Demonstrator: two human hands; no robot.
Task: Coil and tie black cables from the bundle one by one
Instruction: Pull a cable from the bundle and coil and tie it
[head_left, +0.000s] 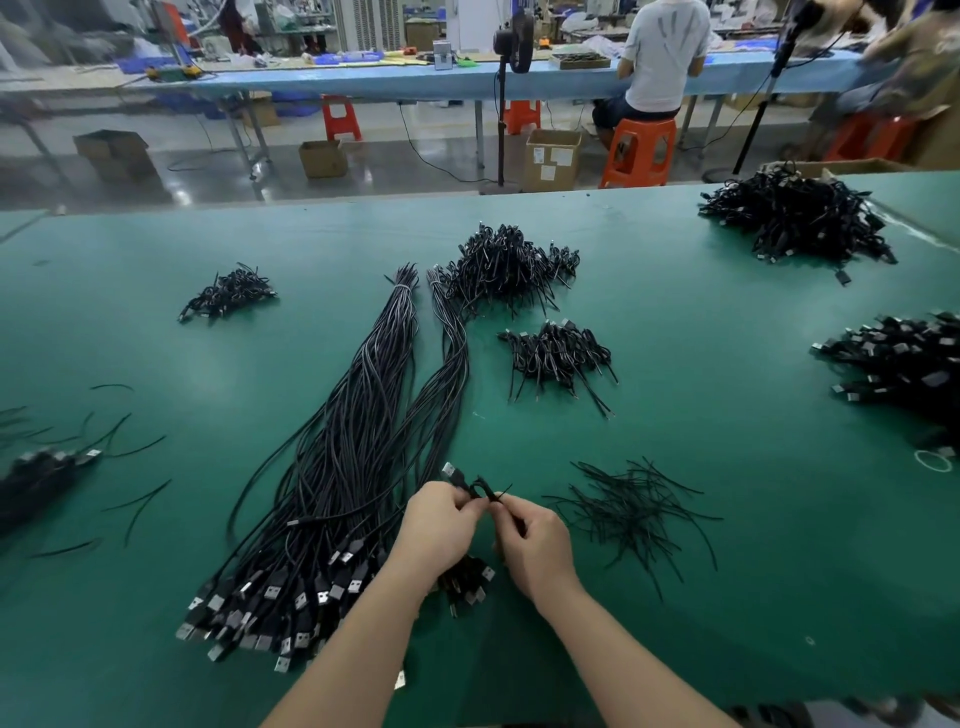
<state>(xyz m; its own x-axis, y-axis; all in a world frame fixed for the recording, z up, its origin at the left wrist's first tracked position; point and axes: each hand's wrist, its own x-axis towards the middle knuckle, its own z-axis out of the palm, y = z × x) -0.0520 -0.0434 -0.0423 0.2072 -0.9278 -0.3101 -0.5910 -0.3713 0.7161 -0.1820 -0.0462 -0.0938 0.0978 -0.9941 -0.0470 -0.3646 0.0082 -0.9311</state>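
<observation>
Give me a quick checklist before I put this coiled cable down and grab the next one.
1. Coiled cable held by both hands, left hand and right hand: ok.
2. Tie twisted fully closed: cannot tell, fingers hide it.
3. Plug sticking out of the coil: ok.
4. Spare ties lying right of the hands: ok.
5. Long bundle lying left of the hands: ok.
6. Finished pile lying beyond the hands: ok.
</observation>
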